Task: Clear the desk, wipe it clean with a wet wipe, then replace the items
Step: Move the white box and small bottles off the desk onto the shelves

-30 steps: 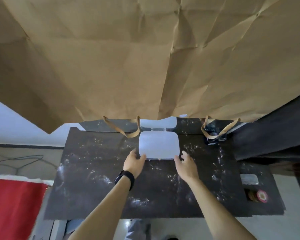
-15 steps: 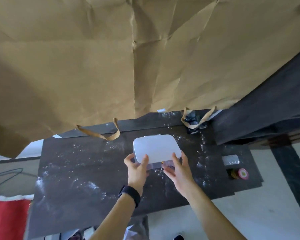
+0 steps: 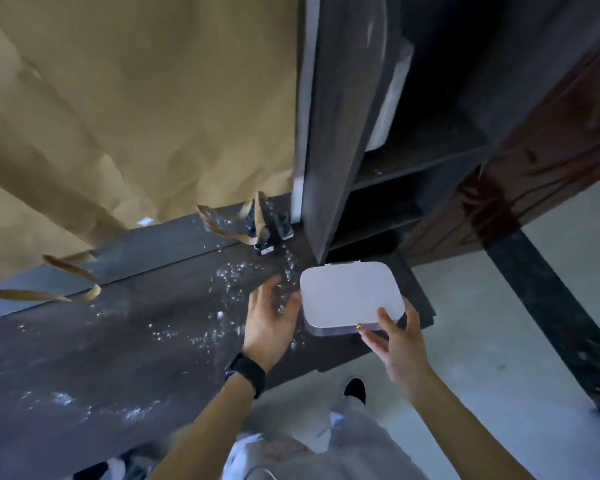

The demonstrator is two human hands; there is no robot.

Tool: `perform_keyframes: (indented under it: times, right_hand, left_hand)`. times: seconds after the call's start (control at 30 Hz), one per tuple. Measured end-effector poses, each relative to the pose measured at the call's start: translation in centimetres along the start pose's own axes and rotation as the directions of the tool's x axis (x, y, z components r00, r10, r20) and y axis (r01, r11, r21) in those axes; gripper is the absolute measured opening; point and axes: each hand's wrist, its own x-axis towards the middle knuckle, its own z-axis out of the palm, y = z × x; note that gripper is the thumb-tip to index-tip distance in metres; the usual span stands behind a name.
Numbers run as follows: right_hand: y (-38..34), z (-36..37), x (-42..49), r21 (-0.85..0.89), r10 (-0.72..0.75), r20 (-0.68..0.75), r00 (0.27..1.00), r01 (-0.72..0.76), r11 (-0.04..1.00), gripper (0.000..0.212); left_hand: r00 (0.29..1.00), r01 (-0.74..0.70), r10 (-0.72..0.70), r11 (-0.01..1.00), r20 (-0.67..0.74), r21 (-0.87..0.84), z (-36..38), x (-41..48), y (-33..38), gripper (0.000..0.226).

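Two hands at white rounded-rectangle plastic box (image 3: 350, 294) over dusty dark desk (image 3: 118, 341): right hand (image 3: 397, 344) gripping its corner, left hand (image 3: 269, 315) spread against its side.

The long dark wooden desk top (image 3: 125, 341) lies open leftwards (only white specks); rightwards a tall dark shelf unit (image 3: 340, 140) blocks, small black objects (image 3: 267, 233) behind.

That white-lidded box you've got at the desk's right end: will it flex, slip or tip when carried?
The white-lidded box looks rigid: flat lid, crisp rounded corners. Its smooth plastic may be slippery, so the right hand gripping its near corner and the left hand on its side seem sensible. Low and wide, it probably won't tip.
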Motion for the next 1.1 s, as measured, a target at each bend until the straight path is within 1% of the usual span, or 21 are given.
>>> perform_keyframes:
  times: [0.03,0.07,0.1,0.13,0.17,0.23,0.27,0.33,0.43,0.53,0.6,0.63,0.67,0.7,0.73,0.77,0.8,0.87,0.93,1.03,1.1]
  right_hand:
    - [-0.8,-1.7,1.2,0.027,0.008,0.011,1.000,-0.008,1.000,0.056]
    - [-1.5,-3.2,2.2,0.066,0.037,0.023,0.999,-0.039,0.997,0.054]
    - [-2.0,-4.5,3.2,0.105,0.072,0.019,0.997,-0.074,0.992,0.052]
    - [-2.8,-5.4,4.2,0.142,0.090,0.012,0.996,-0.090,0.986,0.051]
    - [-3.5,-6.1,5.5,0.166,0.090,0.015,0.996,-0.091,0.982,0.050]
    - [-5.0,-6.7,8.3,0.178,0.041,0.058,0.997,-0.051,0.983,0.049]
    - [-5.7,-6.6,9.7,0.185,0.017,0.091,0.996,-0.033,0.982,0.050]
    - [-6.9,-6.1,12.0,0.184,-0.010,0.146,0.989,-0.017,0.983,0.051]
    - [-7.6,-4.4,14.6,0.197,-0.003,0.186,0.983,-0.035,0.980,0.054]
    - [-8.1,-2.5,16.3,0.233,0.026,0.219,0.975,-0.078,0.969,0.054]
    - [-8.2,-1.5,17.5,0.189,0.031,0.227,0.973,-0.076,0.979,0.054]
    - [-8.2,-1.0,18.1,0.112,0.038,0.213,0.976,-0.063,0.992,0.056]
    - [-8.4,-0.6,18.2,-0.024,0.033,0.193,0.981,-0.029,0.999,0.061]
    - [-8.6,-0.2,18.5,-0.200,0.012,0.166,0.986,0.021,0.980,0.065]
    - [-8.8,0.1,18.9,-0.367,-0.032,0.133,0.991,0.079,0.927,0.069]
    - [-9.1,0.3,19.1,-0.471,-0.081,0.096,0.992,0.117,0.874,0.068]
    - [-9.4,0.6,19.4,-0.509,-0.115,0.075,0.991,0.137,0.850,0.066]
    - [-9.9,1.0,20.0,-0.517,-0.126,0.080,0.989,0.149,0.843,0.065]
    - [-9.5,1.4,20.6,-0.482,-0.098,0.125,0.987,0.147,0.864,0.073]
    - [-8.1,1.3,23.0,-0.352,0.011,0.167,0.986,0.050,0.935,0.086]
    - [-8.4,0.3,22.6,-0.340,0.030,0.232,0.972,0.052,0.939,0.081]
  left_hand:
    - [0.989,-0.101,0.108,0.993,-0.106,0.067,1.1,0.1,1.5,0.055]
    - [0.958,-0.189,0.220,0.966,-0.185,0.174,2.3,-0.1,3.2,0.063]
    - [0.901,-0.269,0.356,0.907,-0.248,0.324,3.2,0.0,4.8,0.070]
    - [0.817,-0.324,0.501,0.808,-0.284,0.492,3.8,0.3,6.2,0.074]
    - [0.722,-0.340,0.628,0.687,-0.290,0.642,4.0,0.9,7.3,0.077]
    - [0.558,-0.334,0.803,0.447,-0.208,0.829,3.9,2.2,10.3,0.078]
    - [0.505,-0.323,0.850,0.350,-0.153,0.879,3.8,3.0,11.8,0.077]
    - [0.433,-0.271,0.897,0.217,-0.082,0.938,3.8,4.4,14.2,0.074]
    - [0.396,-0.150,0.917,0.117,-0.049,0.982,3.6,5.7,16.0,0.076]
    - [0.371,-0.077,0.927,0.081,-0.046,0.994,3.8,6.4,15.9,0.076]
    - [0.376,-0.023,0.925,0.069,-0.055,0.997,4.0,6.4,15.7,0.075]
    - [0.381,-0.003,0.922,0.071,-0.064,0.998,4.0,6.3,15.7,0.075]
    - [0.384,0.013,0.921,0.067,-0.067,0.998,4.1,6.2,15.7,0.075]
    - [0.388,0.025,0.919,0.064,-0.069,0.998,4.2,6.1,15.9,0.075]
    - [0.389,0.031,0.918,0.070,-0.077,0.997,4.4,6.0,15.9,0.075]
    - [0.391,0.032,0.916,0.081,-0.087,0.996,4.4,5.9,16.0,0.076]
    - [0.392,0.036,0.915,0.091,-0.098,0.995,4.6,5.9,16.0,0.076]
    - [0.399,0.053,0.908,0.114,-0.125,0.992,4.9,5.6,16.0,0.076]
    - [0.412,0.045,0.897,0.159,-0.163,0.986,5.3,5.4,16.3,0.076]
    - [0.464,-0.028,0.848,0.304,-0.257,0.952,6.7,4.6,16.6,0.078]
    - [0.525,-0.118,0.799,0.408,-0.292,0.905,8.5,3.6,15.8,0.081]
